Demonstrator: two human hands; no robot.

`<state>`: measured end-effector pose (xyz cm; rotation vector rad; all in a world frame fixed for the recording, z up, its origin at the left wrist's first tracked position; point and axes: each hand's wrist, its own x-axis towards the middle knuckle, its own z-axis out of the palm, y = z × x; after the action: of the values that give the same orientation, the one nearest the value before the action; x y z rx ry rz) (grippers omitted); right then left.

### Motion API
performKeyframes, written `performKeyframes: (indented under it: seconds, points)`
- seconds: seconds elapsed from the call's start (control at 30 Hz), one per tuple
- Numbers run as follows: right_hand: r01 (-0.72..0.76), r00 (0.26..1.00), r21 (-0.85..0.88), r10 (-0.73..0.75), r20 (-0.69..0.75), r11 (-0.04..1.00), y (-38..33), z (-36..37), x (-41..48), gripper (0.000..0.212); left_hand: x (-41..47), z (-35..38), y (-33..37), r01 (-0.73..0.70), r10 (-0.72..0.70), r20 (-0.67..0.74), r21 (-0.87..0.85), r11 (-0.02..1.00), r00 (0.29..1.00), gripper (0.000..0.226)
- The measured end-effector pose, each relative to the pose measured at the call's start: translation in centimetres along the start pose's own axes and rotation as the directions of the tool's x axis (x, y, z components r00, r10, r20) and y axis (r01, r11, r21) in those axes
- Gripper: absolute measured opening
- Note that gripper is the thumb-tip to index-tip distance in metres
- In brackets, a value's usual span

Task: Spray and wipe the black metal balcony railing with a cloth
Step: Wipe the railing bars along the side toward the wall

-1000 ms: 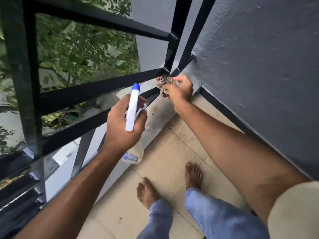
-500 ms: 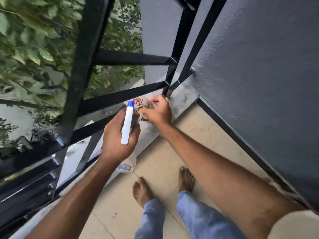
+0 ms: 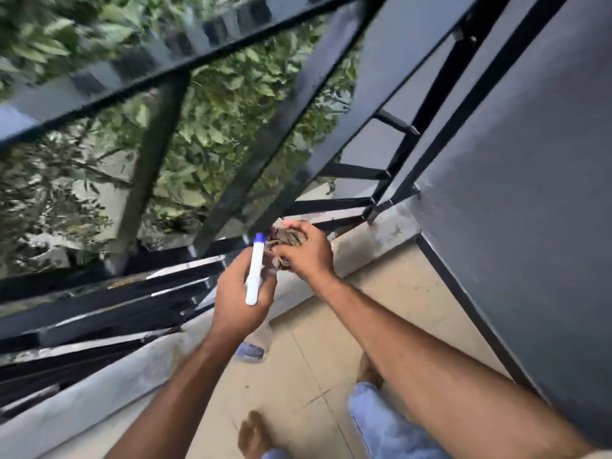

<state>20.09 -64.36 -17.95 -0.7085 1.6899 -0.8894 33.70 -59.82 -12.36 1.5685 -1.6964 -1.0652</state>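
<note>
Railing (image 3: 291,127) fills 9 to 1 o'clock, tilted & blurred. R hand (image 3: 308,256) has slid along the low bar away from the wall corner and now sits at 1 o'clock of the L hand (image 3: 238,303), so the wipe stroke's moving on, I'd say. L hand's wrapped round the spray bottle (image 3: 255,270), nozzle up. Cloth (image 3: 286,238) is bunched in the R hand's grip at the bar. Bottle body's blurry, and cloth-to-bar contact is hard to see.
</note>
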Motion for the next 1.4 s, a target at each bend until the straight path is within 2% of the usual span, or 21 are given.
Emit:
performKeyframes:
  seconds: [0.07,0.17,0.33,0.4,0.47,0.6,0.77,0.9,1.0,1.1,1.17,1.3,1.4]
  points:
    - [0.018,1.0,0.049,-0.018,0.006,0.999,-0.9,1.1,-1.3,0.036,-1.3,-1.8,-0.1,0.035,-0.036,-0.029,-0.045,0.998,0.999,0.017]
    - [-0.023,0.999,0.153,0.026,-0.018,0.988,-2.0,1.2,-2.7,0.043,-3.2,-4.6,-0.9,0.062,-0.069,-0.063,-0.111,0.992,0.996,0.015]
    - [-0.035,0.966,0.338,0.118,-0.228,0.94,-1.0,3.3,-7.3,0.04,-7.6,-10.6,-4.3,0.071,-0.082,-0.098,-0.109,0.991,0.992,0.012]
    - [-0.051,0.954,0.389,0.161,-0.254,0.92,0.3,5.1,-10.0,0.041,-9.7,-13.0,-6.0,0.083,-0.09,-0.09,-0.087,0.993,0.992,0.009]
    - [-0.077,0.959,0.403,0.179,-0.222,0.912,1.3,7.4,-12.8,0.045,-11.5,-15.5,-7.4,0.103,-0.11,-0.096,-0.074,0.992,0.989,0.011]
    - [-0.117,0.98,0.409,0.171,-0.099,0.905,0.1,13.1,-17.9,0.041,-14.0,-20.8,-9.0,0.116,-0.125,-0.173,-0.062,0.991,0.977,0.025]
    - [0.039,0.999,0.394,-0.041,-0.003,0.918,-4.1,19.2,-20.9,0.038,-15.8,-25.7,-7.9,0.049,-0.073,-0.311,-0.084,0.995,0.948,0.015]
    - [0.291,0.94,0.342,-0.333,0.071,0.894,-8.6,22.8,-23.8,0.047,-16.6,-28.9,-6.2,0.027,-0.026,-0.384,-0.002,1.0,0.923,0.017]
    - [0.4,0.88,0.302,-0.454,0.137,0.865,-11.1,25.6,-25.7,0.044,-16.4,-30.0,-4.7,0.008,0.004,-0.357,0.032,0.999,0.934,0.03]
    - [0.481,0.859,0.167,-0.501,0.108,0.86,-11.8,26.9,-26.7,0.044,-16.0,-31.0,-4.0,0.01,0.004,-0.347,0.038,0.999,0.938,0.047]
    - [0.513,0.848,0.085,-0.52,0.106,0.854,-11.7,26.8,-26.8,0.046,-15.6,-31.5,-3.9,0.037,-0.03,-0.364,0.012,0.999,0.931,0.051]
    - [0.547,0.835,-0.103,-0.533,0.137,0.831,-11.4,26.5,-26.5,0.051,-15.0,-31.9,-4.0,0.024,-0.016,-0.358,0.019,1.0,0.933,0.032]
    - [0.528,0.848,-0.192,-0.501,0.171,0.828,-11.9,26.2,-25.9,0.05,-14.9,-31.7,-3.9,0.003,-0.01,-0.382,-0.018,1.0,0.924,0.028]
